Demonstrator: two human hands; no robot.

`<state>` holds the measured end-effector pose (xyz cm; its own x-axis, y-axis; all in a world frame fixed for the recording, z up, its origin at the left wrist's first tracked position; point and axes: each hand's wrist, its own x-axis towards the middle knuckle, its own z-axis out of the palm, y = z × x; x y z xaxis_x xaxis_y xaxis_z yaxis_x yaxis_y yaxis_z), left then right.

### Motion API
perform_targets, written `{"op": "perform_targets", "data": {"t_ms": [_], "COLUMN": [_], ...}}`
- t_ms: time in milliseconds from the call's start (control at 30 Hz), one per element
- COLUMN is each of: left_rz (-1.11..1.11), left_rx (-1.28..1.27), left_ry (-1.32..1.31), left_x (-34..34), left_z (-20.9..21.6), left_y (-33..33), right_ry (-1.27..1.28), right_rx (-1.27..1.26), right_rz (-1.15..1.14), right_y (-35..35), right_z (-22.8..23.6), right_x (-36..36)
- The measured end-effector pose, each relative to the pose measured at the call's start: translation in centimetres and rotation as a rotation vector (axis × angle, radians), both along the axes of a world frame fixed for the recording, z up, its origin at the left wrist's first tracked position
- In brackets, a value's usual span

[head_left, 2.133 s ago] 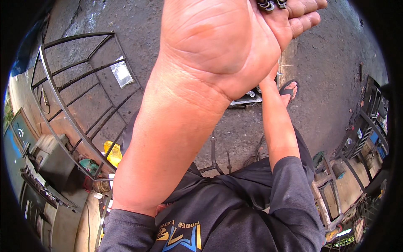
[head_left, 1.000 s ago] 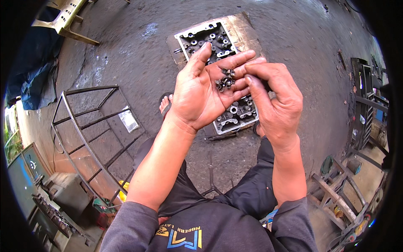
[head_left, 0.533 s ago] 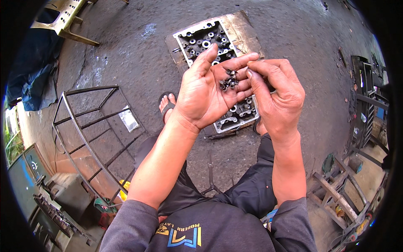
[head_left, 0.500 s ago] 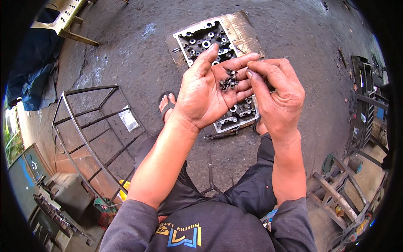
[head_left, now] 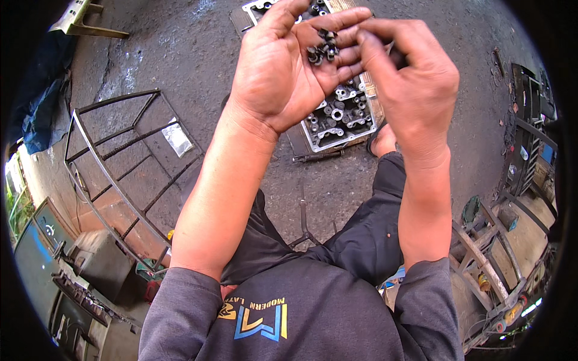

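My left hand (head_left: 268, 75) is palm up, cradling a small heap of dark metal pieces (head_left: 325, 49) that look like valve keepers; its fingers are stretched out. Beside those fingertips, my right hand (head_left: 415, 72) is closed with thumb and forefinger pinched together. Whatever sits in that pinch, if anything, is too small or hidden to make out. Below both hands lies an engine cylinder head (head_left: 332, 145) with a pale metal rim and round bores. My left hand and wrist cover much of its middle.
Cardboard (head_left: 374, 107) lies under the cylinder head, and a dark rod (head_left: 318, 156) is near its close edge. A metal frame (head_left: 111, 170) and a small clear packet (head_left: 177, 138) are at left. Metal racks (head_left: 487, 265) stand at right, a plastic chair (head_left: 90, 27) at upper left.
Both hands have moved up in the picture, while the view has tipped so the cylinder head also sits higher. The pieces remain in my left palm, and my right hand stays pinched.
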<state>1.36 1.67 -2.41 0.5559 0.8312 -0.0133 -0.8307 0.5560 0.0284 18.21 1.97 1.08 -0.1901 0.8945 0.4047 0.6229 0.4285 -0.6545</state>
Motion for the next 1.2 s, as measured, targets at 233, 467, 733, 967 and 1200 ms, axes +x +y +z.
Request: {"op": "perform_targets", "data": {"t_ms": [233, 467, 733, 967, 1200], "left_rz": [0.219, 0.333, 0.39, 0.391, 0.389], "left_rx": [-0.069, -0.082, -0.14, -0.146, -0.151], "left_ry": [0.052, 0.017, 0.061, 0.097, 0.137], "left_x": [-3.3, -5.8, -6.1, -6.3, -6.2], "left_z": [0.6, 1.6, 2.1, 1.8, 1.7], "left_y": [0.4, 0.5, -0.5, -1.0, -1.1], "right_ry": [0.348, -0.039, -0.162, -0.227, -0.201], "right_rx": [-0.362, -0.643, -0.616, -0.572, -0.537], "right_rz": [-0.178, -0.337, -0.419, -0.43, -0.418], "right_y": [2.0, 0.5, -4.1, -3.9, -4.4], "right_z": [-2.9, -22.5, -31.8, -32.3, -33.1], "right_x": [2.8, 2.0, -1.1, -2.2, -2.2]}}
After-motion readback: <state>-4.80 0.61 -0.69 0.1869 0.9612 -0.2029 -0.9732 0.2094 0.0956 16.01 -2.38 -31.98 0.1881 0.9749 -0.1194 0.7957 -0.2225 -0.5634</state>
